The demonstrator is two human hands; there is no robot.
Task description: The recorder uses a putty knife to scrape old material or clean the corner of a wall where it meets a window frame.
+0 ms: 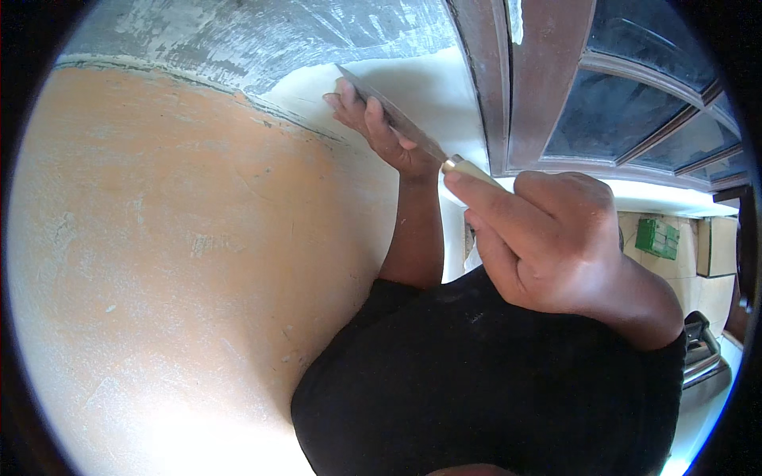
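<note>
My right hand (542, 232) is closed around the pale handle of a putty knife (396, 116), its index finger stretched along the handle. The long metal blade points up and left, over my left hand (372, 122). That hand is raised with its fingers spread near the blade's underside; whether it touches the blade or holds anything is unclear. Behind both, smooth white filler (437, 80) covers a strip of the wall beside the door frame. Above it lies a rough grey patch (238, 35), and to the left an orange-painted wall (178, 196) with scuffs and chips.
A brown wooden frame with glass panes (619, 113) stands at the upper right. On the tiled floor at the right lies a green box-like object (656, 238), with a pale box-like block (717, 246) beside it. A dark object with a handle (702, 351) is at the lower right.
</note>
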